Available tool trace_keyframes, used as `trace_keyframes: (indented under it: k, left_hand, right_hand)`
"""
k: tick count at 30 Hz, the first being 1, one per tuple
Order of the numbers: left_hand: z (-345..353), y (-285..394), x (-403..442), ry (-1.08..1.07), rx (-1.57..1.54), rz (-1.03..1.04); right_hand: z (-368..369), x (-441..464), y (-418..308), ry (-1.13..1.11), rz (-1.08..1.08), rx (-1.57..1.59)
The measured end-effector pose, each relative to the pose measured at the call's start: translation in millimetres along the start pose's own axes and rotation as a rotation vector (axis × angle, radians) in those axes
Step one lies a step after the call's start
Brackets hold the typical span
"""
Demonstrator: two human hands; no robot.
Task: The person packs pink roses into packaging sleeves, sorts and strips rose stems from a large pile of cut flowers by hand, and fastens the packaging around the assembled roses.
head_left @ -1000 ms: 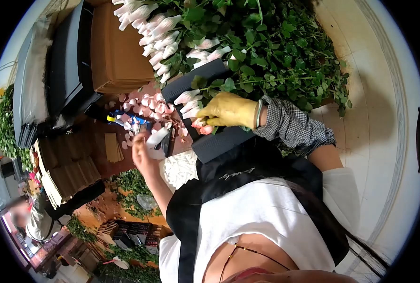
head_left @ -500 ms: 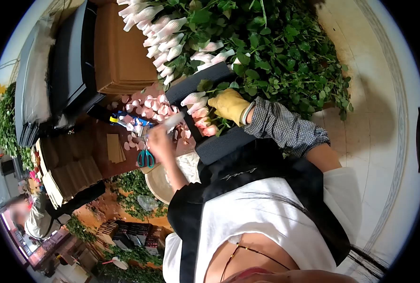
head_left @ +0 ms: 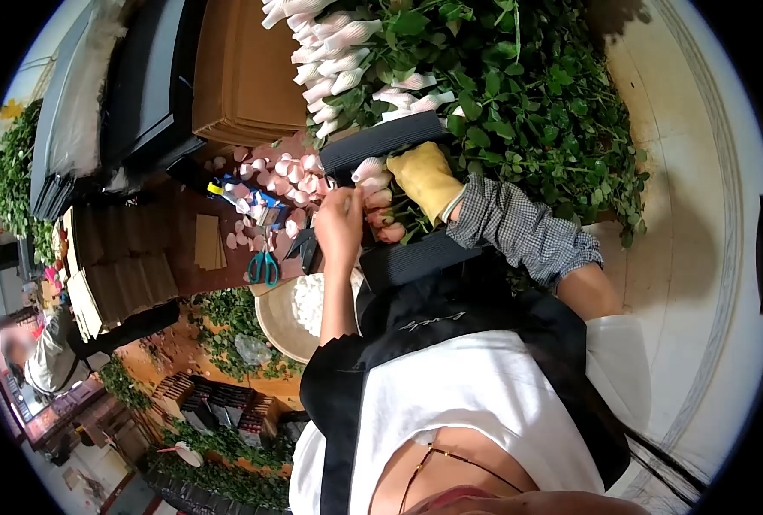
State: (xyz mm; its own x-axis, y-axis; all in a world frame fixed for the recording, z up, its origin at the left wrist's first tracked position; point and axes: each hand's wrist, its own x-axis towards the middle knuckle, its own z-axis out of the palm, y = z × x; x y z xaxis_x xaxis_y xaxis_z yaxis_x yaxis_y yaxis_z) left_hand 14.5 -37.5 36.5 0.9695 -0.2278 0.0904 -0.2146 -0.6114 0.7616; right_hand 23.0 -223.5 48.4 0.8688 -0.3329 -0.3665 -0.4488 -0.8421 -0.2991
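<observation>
My left hand (head_left: 340, 230) is bare and closed, with its fingertips at the left side of a small group of roses. What it pinches is hidden by its fingers. Pink roses (head_left: 390, 233) lie side by side, their heads toward my left hand; white foam net sleeves (head_left: 369, 169) cover the upper ones. A yellow glove covers my right hand (head_left: 424, 182), which is closed over the roses' stems just behind the heads. Dark ribbed padding (head_left: 381, 142) lies above the roses, and another dark ribbed pad (head_left: 420, 256) lies below them, against the apron.
Leafy stems (head_left: 544, 112) pile up at the upper right, beside several sleeved roses (head_left: 338, 60). Loose petals (head_left: 289, 176) and teal-handled scissors (head_left: 263, 268) lie on the table. A round tub (head_left: 283, 322) holds white pieces. Cardboard (head_left: 248, 73) is stacked behind. Another person (head_left: 51, 352) is far left.
My left hand has moved right to the roses; the blurred white piece it carried no longer shows clearly. The gloved hand has shifted slightly up over the stems. The whole view has shifted somewhat.
</observation>
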Motion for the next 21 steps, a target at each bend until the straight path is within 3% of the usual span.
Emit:
trace_keyframes:
  k: [1,3,5,7,9,10,12,13,15,17,18,19,21]
  left_hand:
    - [-4.2,-11.9,-4.2,0.137,-0.159,-0.042]
    - [-58.0,-23.0,0.7,0.328,-0.32,-0.316]
    - [-94.4,-53.9,-2.0,0.429,-0.14,0.01]
    - [-88.2,-20.9,-4.1,0.258,-0.176,0.007]
    - [-56.0,-31.2,-3.7,-0.148,-0.2,-0.208]
    - [-38.2,-5.7,-1.3,-0.1,-0.129,-0.119]
    - [-18.9,34.9,7.9,-0.131,0.243,-0.134]
    - [-2.9,31.7,11.9,0.031,0.29,0.094]
    - [3.4,37.4,14.0,0.078,0.323,0.205]
    - [1.2,35.8,7.2,0.094,0.297,0.179]
    - [-3.9,25.2,3.6,0.157,0.204,0.154]
    - [-13.2,14.7,0.5,0.219,0.113,0.132]
    - [-58.4,-5.1,-11.4,0.376,0.235,-0.064]
  right_hand:
    - [3.4,4.4,12.6,0.011,-0.385,-0.441]
    - [4.6,5.4,18.7,0.059,-0.4,-0.411]
    - [15.4,4.7,29.9,0.243,-0.514,-0.324]
    - [-3.2,-3.3,23.2,0.092,-0.517,-0.32]
    - [-1.2,-4.6,19.7,0.076,-0.492,-0.344]
    - [-0.1,-5.2,18.3,0.06,-0.461,-0.365]
    - [4.1,-4.5,11.8,0.056,-0.42,-0.455]
    - [5.2,-5.1,10.0,0.051,-0.379,-0.533]
    - [-4.1,-5.6,6.5,0.025,-0.352,-0.515]
    - [11.6,-1.7,17.8,0.156,-0.325,-0.454]
    - [22.7,0.7,25.2,0.428,-0.41,-0.312]
    - [32.0,6.4,33.7,0.428,-0.411,-0.306]
    - [12.1,-2.8,25.0,0.241,-0.38,-0.287]
